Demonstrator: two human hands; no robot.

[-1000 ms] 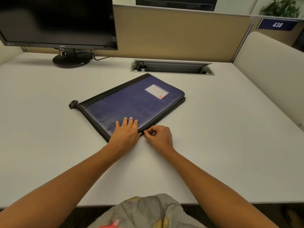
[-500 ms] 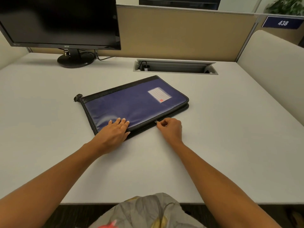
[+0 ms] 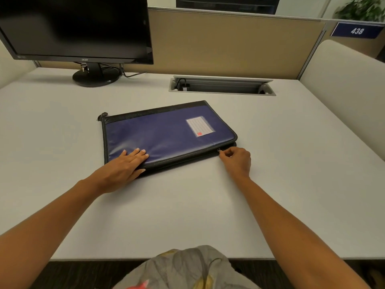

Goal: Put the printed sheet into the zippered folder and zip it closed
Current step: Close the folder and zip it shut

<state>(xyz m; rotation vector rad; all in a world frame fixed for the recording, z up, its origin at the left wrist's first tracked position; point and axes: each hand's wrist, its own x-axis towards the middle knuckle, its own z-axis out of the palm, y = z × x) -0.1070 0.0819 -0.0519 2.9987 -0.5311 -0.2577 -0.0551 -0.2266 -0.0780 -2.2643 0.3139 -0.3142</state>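
A dark blue zippered folder (image 3: 166, 134) with black edging and a white label pocket lies flat in the middle of the white desk (image 3: 62, 142). My left hand (image 3: 125, 165) presses flat on the folder's near left corner, fingers spread. My right hand (image 3: 236, 160) pinches the small metal zipper pull (image 3: 218, 150) at the folder's near right corner. The zipper along the near edge looks closed from the left corner up to the pull. The printed sheet is not visible.
A black monitor (image 3: 77, 28) on a round stand sits at the back left with cables behind it. An open cable tray (image 3: 220, 86) is set into the desk behind the folder. Beige partitions bound the back and right. Patterned fabric (image 3: 183, 268) lies at my lap.
My right hand has drawn the zipper pull rightward along the near edge to the right corner. The folder has rotated to lie more square to me, with my left hand still pressing on it.
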